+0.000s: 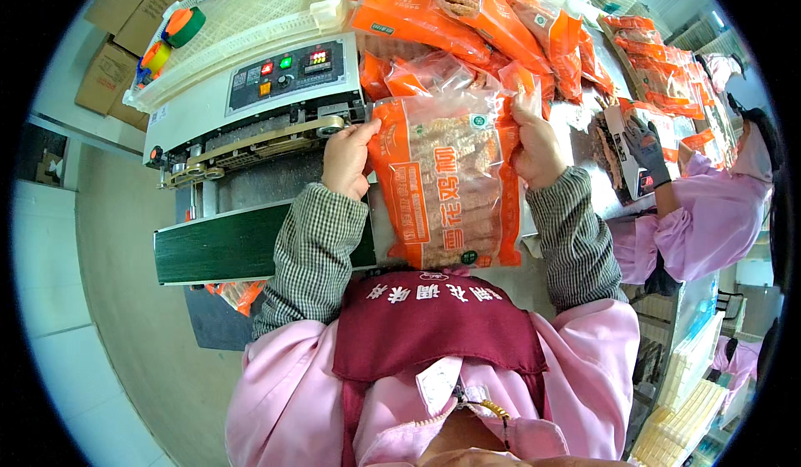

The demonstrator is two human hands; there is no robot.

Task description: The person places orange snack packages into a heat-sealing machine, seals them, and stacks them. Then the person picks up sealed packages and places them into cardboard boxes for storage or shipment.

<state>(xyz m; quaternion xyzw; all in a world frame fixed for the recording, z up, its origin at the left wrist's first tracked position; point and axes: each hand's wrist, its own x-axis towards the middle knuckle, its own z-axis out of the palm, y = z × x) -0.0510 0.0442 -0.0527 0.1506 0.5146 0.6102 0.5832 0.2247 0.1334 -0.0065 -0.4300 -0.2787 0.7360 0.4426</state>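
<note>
Between my two hands hangs an orange and clear plastic food bag (454,185) filled with breaded strips. My left hand (349,159) grips its upper left edge, and my right hand (537,146) grips the upper right edge. Printed writing covers the bag's front. Just left of my left hand stands a continuous band sealer (256,101) with lit buttons and a display. Its green conveyor belt (219,245) runs beneath my left forearm. More filled orange bags (432,19) lie heaped on the metal table beyond the held bag.
A cream plastic crate (269,4) with tape rolls (184,27) on its rim rests on the sealer. At right, a co-worker's gloved hand (647,148) is over a weighing scale (644,182). A filled bag (238,295) lies below the belt. Cardboard boxes (109,82) stand far left.
</note>
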